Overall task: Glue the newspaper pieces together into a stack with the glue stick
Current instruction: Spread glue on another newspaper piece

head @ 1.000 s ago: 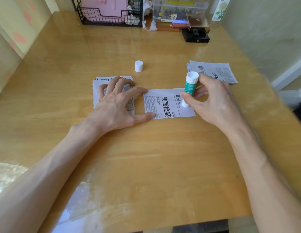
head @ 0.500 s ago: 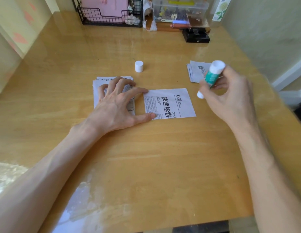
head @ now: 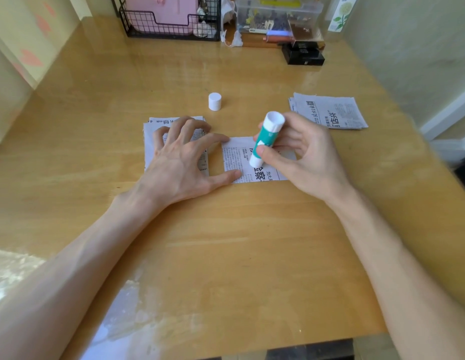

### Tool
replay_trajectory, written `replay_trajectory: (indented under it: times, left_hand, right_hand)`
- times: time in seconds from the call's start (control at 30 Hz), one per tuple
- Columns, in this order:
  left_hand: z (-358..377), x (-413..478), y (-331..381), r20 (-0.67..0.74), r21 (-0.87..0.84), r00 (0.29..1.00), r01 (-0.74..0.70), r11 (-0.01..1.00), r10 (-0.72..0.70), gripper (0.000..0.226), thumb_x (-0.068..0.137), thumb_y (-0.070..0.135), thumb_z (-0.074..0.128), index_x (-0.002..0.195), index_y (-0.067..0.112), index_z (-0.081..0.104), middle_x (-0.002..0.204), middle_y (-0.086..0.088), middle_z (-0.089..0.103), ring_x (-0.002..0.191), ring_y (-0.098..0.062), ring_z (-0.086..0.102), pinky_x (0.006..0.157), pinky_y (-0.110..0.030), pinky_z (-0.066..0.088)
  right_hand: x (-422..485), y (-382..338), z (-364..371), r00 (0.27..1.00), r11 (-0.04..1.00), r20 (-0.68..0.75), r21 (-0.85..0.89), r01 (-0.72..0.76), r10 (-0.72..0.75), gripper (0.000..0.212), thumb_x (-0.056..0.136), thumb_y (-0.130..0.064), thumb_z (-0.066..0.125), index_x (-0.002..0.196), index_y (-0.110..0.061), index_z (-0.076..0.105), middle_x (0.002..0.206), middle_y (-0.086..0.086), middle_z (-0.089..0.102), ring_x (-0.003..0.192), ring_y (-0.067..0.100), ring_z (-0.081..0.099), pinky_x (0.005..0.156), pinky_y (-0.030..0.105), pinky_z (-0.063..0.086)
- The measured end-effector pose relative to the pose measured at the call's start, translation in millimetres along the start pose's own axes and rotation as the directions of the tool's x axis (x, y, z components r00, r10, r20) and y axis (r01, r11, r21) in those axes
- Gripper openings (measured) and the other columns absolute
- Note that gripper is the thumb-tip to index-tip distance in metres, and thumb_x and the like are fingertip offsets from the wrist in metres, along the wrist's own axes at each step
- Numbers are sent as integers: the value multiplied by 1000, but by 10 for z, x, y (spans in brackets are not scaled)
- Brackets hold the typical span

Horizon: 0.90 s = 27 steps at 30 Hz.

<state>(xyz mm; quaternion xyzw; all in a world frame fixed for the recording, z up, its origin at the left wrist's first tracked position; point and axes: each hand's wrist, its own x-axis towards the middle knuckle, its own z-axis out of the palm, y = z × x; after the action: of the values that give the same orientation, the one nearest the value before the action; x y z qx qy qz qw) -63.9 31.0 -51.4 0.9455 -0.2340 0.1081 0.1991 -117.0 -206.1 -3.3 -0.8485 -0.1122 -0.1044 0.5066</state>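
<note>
A single newspaper piece (head: pixel 235 158) with bold black print lies flat in the middle of the table. My right hand (head: pixel 304 159) grips a green and white glue stick (head: pixel 265 137), tilted, its lower tip down on that piece. My left hand (head: pixel 179 162) is spread wide: its fingers press on a small stack of newspaper pieces (head: pixel 153 131) to the left, while thumb and index finger touch the single piece's left edge. The glue stick's white cap (head: pixel 215 101) stands upright farther back. Another pile of newspaper pieces (head: pixel 330 110) lies at the right.
The wooden table (head: pixel 226 242) has a black wire basket (head: pixel 171 24) with pink items, a clear plastic box (head: pixel 278 14) and a small black box (head: pixel 302 55) along its far edge. A wall runs close on the right.
My right hand, lifted off to the right half a second ago, has come back left and down, setting the glue stick's tip on the single piece. My left hand has stayed put.
</note>
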Motion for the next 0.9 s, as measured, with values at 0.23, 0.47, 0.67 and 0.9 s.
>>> replay_trajectory:
  times: [0.23,0.47,0.67,0.9]
  left_hand:
    - [-15,-4,-14,25,5,1000,-5,1000,4,83,70,97,45,136,49,57,144,10,45,148,-18,27,117,-48,20]
    - [-18,-3,-20,46,-4,999,14,1000,-14,84,68,99,45,137,50,55,143,12,44,148,-16,26,117,-48,20]
    - [-25,-4,-21,51,-5,999,20,1000,-19,85,68,99,45,137,51,54,143,13,44,148,-17,26,116,-48,20]
    - [-28,-9,-23,57,-3,998,22,1000,-22,83,68,98,47,137,52,54,143,13,44,147,-16,26,117,-47,20]
  right_hand:
    - [-6,-5,100,997,997,58,-62,51,-48,32,95,-23,79,114,-1,66,104,4,77,101,14,76,96,36,59]
    - [23,5,44,998,987,67,-158,24,-14,25,97,-18,76,110,1,66,100,-1,78,99,10,76,94,43,58]
    - [22,-27,30,994,973,101,-224,52,-30,19,98,-16,73,105,-1,62,97,-1,77,96,13,75,89,46,58]
    - [-5,-48,7,995,966,102,-255,36,-11,15,100,-15,70,107,-5,61,95,-2,76,91,9,76,85,41,58]
